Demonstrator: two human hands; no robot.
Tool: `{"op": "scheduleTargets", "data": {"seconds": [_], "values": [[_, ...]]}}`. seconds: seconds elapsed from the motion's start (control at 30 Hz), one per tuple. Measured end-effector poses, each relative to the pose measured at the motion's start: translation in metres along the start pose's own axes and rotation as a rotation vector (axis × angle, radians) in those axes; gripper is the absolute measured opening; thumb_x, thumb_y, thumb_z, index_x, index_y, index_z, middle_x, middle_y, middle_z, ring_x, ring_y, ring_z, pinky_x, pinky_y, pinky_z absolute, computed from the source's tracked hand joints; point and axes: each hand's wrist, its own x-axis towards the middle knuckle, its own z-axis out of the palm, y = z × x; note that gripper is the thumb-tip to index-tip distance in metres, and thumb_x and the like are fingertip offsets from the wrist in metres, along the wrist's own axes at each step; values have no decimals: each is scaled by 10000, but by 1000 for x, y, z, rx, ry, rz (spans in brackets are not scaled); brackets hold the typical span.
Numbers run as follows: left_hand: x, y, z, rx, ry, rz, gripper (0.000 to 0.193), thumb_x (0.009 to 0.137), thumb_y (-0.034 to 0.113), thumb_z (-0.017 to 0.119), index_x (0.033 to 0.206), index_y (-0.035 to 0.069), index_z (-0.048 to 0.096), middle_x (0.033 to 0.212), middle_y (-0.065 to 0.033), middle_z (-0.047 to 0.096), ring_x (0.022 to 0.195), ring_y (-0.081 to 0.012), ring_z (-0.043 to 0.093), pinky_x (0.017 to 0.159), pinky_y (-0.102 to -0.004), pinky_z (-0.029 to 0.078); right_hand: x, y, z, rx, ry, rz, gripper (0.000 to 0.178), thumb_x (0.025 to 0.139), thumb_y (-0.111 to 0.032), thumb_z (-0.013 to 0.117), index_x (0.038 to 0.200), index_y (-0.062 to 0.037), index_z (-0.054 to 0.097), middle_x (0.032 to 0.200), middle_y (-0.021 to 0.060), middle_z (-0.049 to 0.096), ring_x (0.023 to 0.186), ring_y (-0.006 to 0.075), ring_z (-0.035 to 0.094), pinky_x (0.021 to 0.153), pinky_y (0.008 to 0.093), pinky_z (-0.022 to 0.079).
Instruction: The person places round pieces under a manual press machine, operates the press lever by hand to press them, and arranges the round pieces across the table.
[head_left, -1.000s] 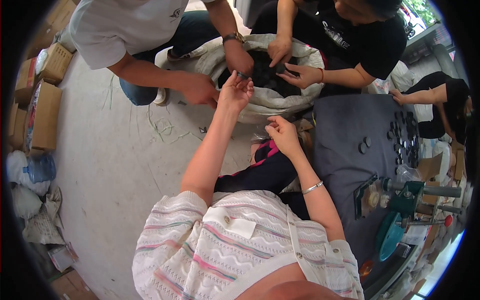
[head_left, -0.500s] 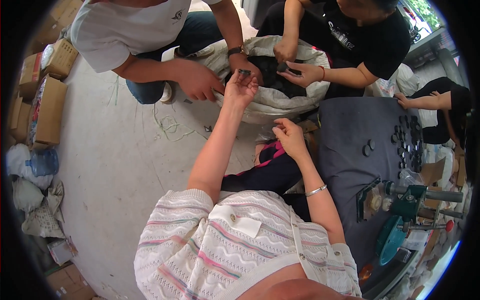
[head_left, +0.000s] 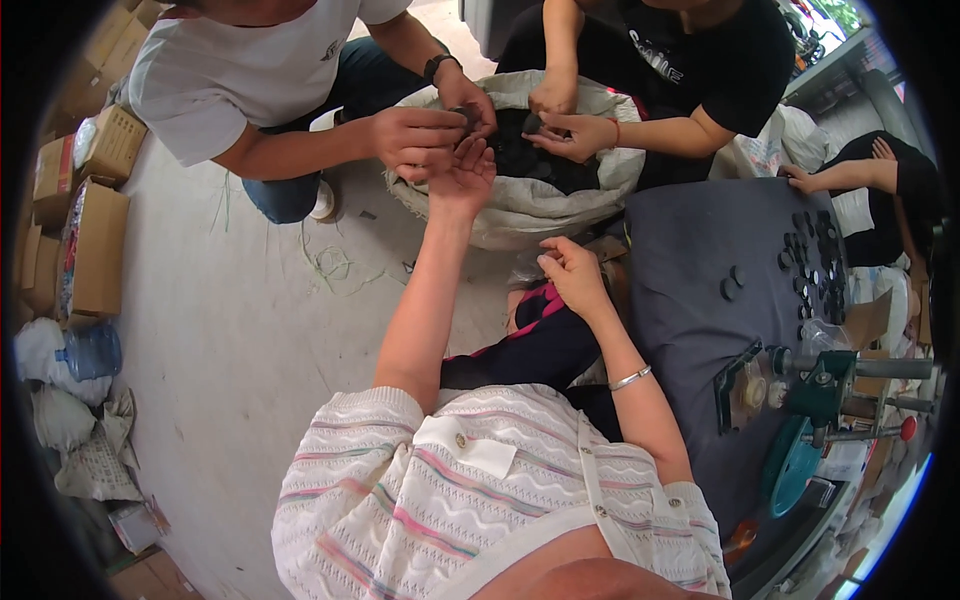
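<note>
Silver bangle (head_left: 630,378) on forearm: right hand (head_left: 575,275), fingers loosely bent, nothing visible in it, near the lap. Left hand (head_left: 462,180): palm up, open, at the rim of the white woven sack (head_left: 515,222). Just beyond its fingertips: dark piece (head_left: 459,113), held by a co-worker's hands (head_left: 412,140). Step, as judged: handling pieces at the sack; any grasp calls for left fingers closing clear of the neighbour's. Outward: dark contents (head_left: 570,178) within sack; black discs (head_left: 727,289) on grey cloth (head_left: 680,260), right.

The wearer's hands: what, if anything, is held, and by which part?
Nothing shows held: the left hand is palm up, the right hand loosely curled.
</note>
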Motion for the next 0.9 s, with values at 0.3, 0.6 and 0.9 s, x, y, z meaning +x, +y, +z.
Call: {"op": "scheduleTargets", "data": {"seconds": [0.3,0.6,0.9], "values": [[-17,-23,-29,135,-82,-164,287,979,299,538,1014,32,636,890,-130,692,845,-307,649,742,-382,509,-4,-3,0,20,21,-45,243,881,-54,642,1106,37,625,805,50,647,665,87,585,601,241,488],[-116,-98,9,897,-164,108,173,902,190,589,986,52,653,854,-98,672,779,-235,630,691,-332,490,-6,-2,-3,-43,66,-107,242,824,-72,671,1041,32,639,936,174,687,846,268,686,710,350,533],[-155,-136,23,1754,-882,995,224,754,221,692,909,59,693,982,-91,676,1041,-332,572,955,-487,377,-10,16,4,26,165,-512,233,874,-125,659,1082,-21,638,952,149,685,879,229,670,752,319,527]]}}
